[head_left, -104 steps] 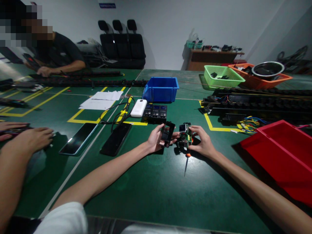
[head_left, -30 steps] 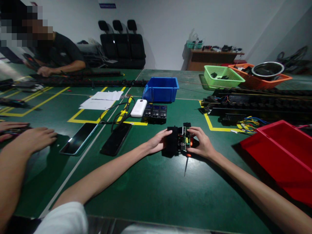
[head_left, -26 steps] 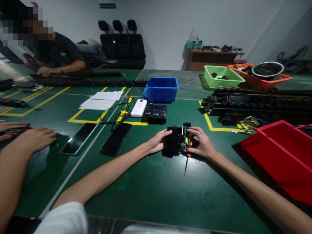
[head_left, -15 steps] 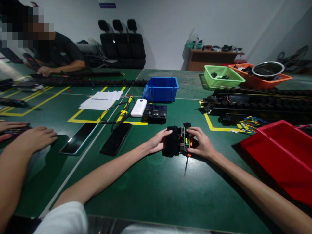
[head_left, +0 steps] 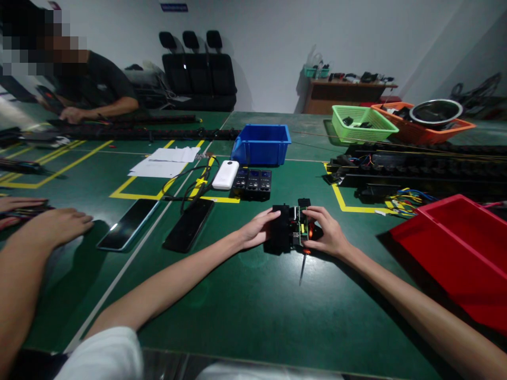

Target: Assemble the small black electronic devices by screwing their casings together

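Note:
My left hand (head_left: 257, 229) is closed on the left side of a black housing (head_left: 280, 229), thumb on its upper edge. On the other side, my right hand (head_left: 327, 231) pinches a green circuit board (head_left: 303, 224) that stands upright by the housing, fingers at its top and bottom edges. Small connectors show between the board and the housing; whether the two are joined I cannot tell. Below the right hand lies a screwdriver (head_left: 303, 266) with a thin metal shaft and an orange handle partly hidden by my hand and the board.
Ahead are a black device with several displays (head_left: 252, 184), a white power bank (head_left: 225, 175) and a blue bin (head_left: 263, 145). Two phones (head_left: 129, 224) lie left, near another person's hands (head_left: 59, 227). A red bin (head_left: 459, 253) and black rails with loose wires (head_left: 407, 200) occupy the right.

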A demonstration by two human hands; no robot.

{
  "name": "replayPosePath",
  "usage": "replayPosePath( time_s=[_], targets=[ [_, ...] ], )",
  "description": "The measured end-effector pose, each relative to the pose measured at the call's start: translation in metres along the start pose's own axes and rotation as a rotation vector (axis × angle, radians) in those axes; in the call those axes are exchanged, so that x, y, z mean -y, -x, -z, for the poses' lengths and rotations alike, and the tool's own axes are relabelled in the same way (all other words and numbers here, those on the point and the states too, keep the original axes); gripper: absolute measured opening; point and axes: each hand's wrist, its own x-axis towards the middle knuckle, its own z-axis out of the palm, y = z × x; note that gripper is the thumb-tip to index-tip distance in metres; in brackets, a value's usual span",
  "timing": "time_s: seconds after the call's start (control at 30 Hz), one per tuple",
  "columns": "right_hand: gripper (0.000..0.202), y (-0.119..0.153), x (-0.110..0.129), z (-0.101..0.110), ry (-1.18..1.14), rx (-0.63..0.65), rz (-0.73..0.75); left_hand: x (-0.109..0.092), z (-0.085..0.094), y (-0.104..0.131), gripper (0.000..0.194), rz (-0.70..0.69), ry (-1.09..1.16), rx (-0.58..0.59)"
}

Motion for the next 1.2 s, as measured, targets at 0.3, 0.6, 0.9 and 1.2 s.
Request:
replayPosePath(
  time_s=[0.3,0.6,0.9,1.2],
  targets=[
    [0.074,-0.0007,0.0015,0.0005,-0.004,-0.009,0.013,-0.0004,-0.0003,0.0005,0.031,0.003,-0.018,0.015],
    [0.074,-0.0015,0.003,0.0008,0.004,-0.017,0.031,-0.0015,-0.003,0.0016,0.033,0.0,-0.019,-0.001],
    [0.084,0.0,-0.0007,-0.0027,0.056,0.002,0.046,-0.0005,0.0006,-0.0001,0.032,0.009,0.008,0.007],
    [0.089,-0.0075,0.0061,0.0016,-0.036,0.116,0.128,-0.0021,0.0019,-0.0008,0.032,0.048,0.065,-0.005]
  ],
)
